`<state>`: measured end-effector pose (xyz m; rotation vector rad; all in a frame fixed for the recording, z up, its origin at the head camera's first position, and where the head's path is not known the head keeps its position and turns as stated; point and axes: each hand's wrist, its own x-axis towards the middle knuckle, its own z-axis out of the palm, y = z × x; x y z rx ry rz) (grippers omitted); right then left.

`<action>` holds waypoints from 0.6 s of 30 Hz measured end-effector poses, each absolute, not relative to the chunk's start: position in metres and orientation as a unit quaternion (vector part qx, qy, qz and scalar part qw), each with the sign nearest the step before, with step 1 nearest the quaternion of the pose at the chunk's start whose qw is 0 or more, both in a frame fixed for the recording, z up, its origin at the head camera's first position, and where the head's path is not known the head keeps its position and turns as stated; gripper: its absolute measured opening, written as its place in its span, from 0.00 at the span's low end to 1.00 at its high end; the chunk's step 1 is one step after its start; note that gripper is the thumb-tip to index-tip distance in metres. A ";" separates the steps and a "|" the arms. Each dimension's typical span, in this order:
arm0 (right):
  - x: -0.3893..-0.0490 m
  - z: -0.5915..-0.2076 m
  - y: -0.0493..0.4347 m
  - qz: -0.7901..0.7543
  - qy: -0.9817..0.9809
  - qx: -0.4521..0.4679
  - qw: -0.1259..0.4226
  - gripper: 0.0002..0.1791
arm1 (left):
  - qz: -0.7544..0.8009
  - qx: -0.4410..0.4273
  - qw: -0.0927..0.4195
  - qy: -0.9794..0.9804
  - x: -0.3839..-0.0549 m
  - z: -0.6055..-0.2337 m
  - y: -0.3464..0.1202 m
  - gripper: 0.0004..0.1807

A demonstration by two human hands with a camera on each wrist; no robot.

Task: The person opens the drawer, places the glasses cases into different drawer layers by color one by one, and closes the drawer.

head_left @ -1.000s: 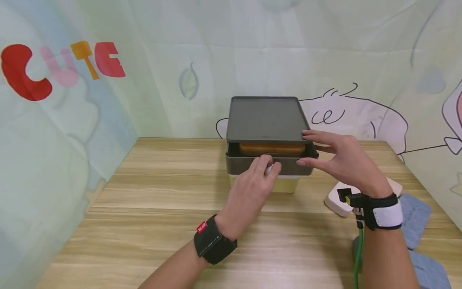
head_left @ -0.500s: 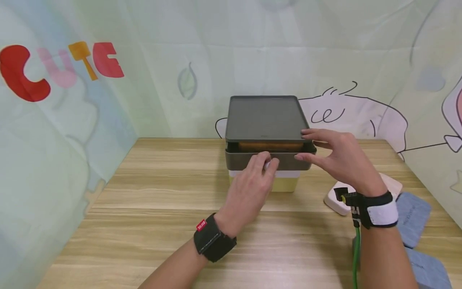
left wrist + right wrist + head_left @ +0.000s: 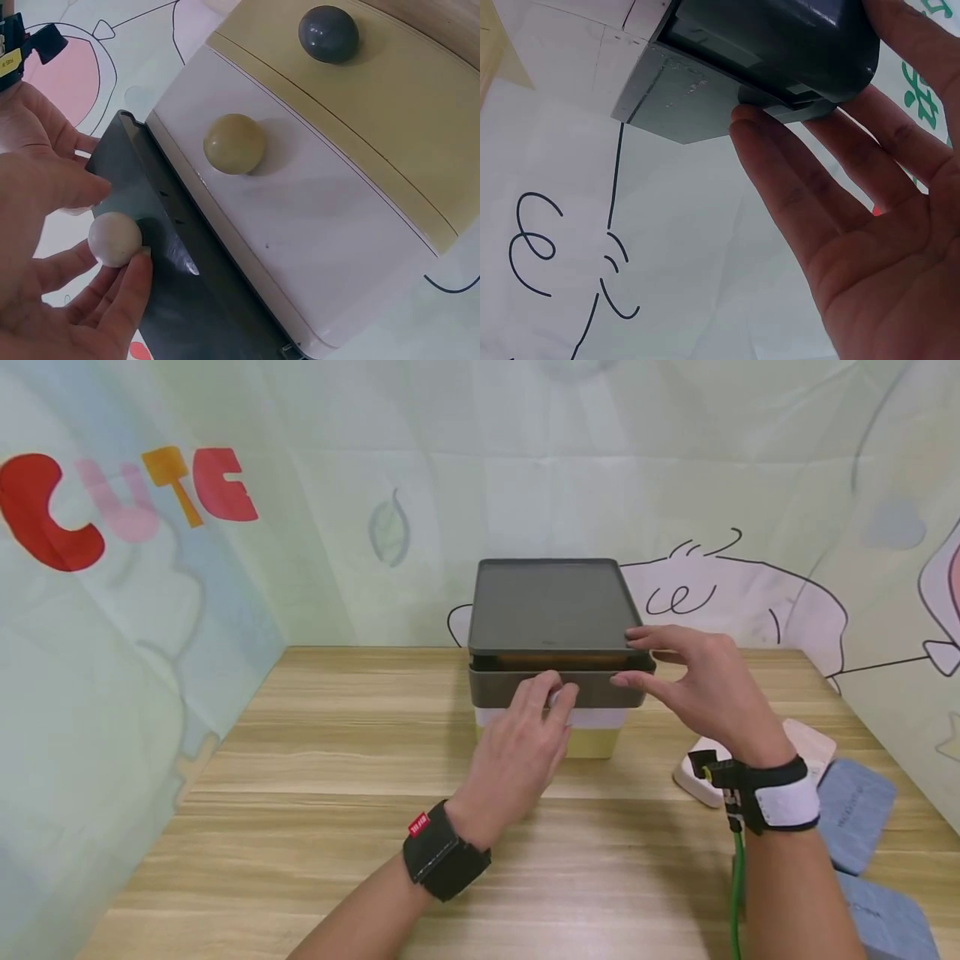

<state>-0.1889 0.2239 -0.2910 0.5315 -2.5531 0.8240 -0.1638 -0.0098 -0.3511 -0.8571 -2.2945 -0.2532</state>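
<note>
A small drawer cabinet with a grey top (image 3: 555, 602) stands at the back of the table. Its grey top drawer (image 3: 495, 691) sticks out a little, with a dark gap behind the front. My left hand (image 3: 517, 743) pinches that drawer's round white knob (image 3: 115, 239) between thumb and fingers. At the right corner, my right hand (image 3: 701, 685) has its extended fingers on the cabinet's top edge and its thumb at the drawer front. Underneath are a white drawer (image 3: 315, 217) with a yellowish knob (image 3: 236, 142) and a yellow drawer (image 3: 420, 112) with a dark knob (image 3: 328, 34).
A white rounded object (image 3: 697, 781) lies on the wooden table (image 3: 322, 760), partly behind my right wrist. Blue-grey flat pieces (image 3: 855, 814) lie at the right. A green cable (image 3: 737, 893) runs from the right wristband. Printed cloth (image 3: 322, 527) encloses the table.
The grey drawer has slid inward, narrowing the gap behind its front and baring more of the white drawer below. Both hands have moved slightly with it, the left still pinching the knob.
</note>
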 end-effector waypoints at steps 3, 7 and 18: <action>-0.190 -0.292 0.223 0.291 -0.913 0.190 0.213 0.21 | -0.096 -0.328 0.330 -0.880 -0.164 -0.352 -0.010 0.23; -0.193 -0.294 0.222 0.287 -0.909 0.193 0.231 0.21 | -0.093 -0.329 0.325 -0.882 -0.165 -0.351 -0.011 0.26; -0.197 -0.296 0.216 0.273 -0.903 0.197 0.267 0.16 | -0.092 -0.332 0.312 -0.886 -0.168 -0.352 -0.013 0.30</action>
